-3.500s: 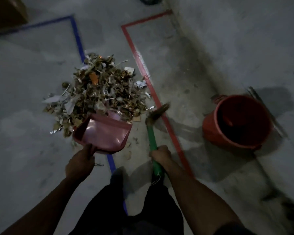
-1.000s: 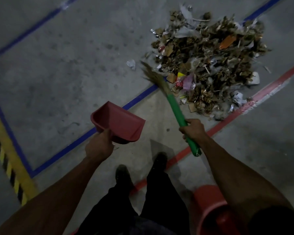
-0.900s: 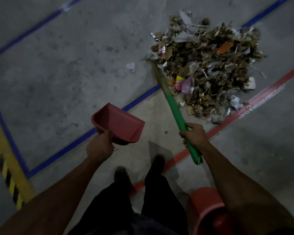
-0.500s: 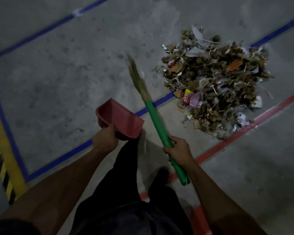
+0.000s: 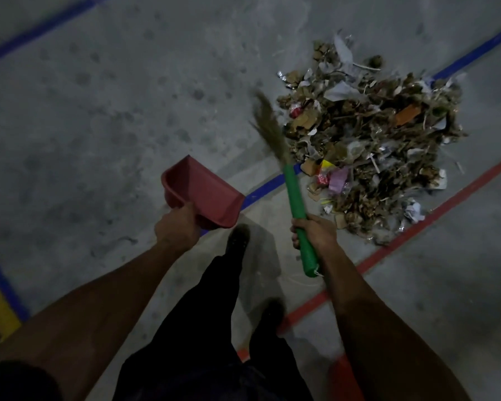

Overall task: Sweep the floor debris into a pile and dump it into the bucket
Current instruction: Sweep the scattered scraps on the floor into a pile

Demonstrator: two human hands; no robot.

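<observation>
- Red plastic at the bottom edge, lower right of centre, is a bucket (image 5: 346, 380); only a sliver shows, cut off by the frame and partly hidden behind the right forearm.
- Dim light and motion blur: the broom's (image 5: 294, 195) bristle end is smeared, and single items in the pile cannot all be made out.
- One debris pile (image 5: 370, 140), upper right of the frame: dry leaves, paper scraps, cardboard, foil, some pink, yellow and orange pieces.
- One dustpan (image 5: 206, 195), red, centre of the frame, held above the floor, well apart from the pile.
- Left hand (image 5: 177, 227) clamped on the dustpan's near end; the handle itself is hidden by the hand.
- Right hand (image 5: 315, 230) clamped round the broom's green handle; bristles just beside the pile's left edge.
- Two dark shoes and dark trousers, lower centre.
- Grey concrete floor (image 5: 99, 111), stained; blue tape lines (image 5: 261, 191), one red line (image 5: 388, 250), a yellow strip at the lower left edge.
</observation>
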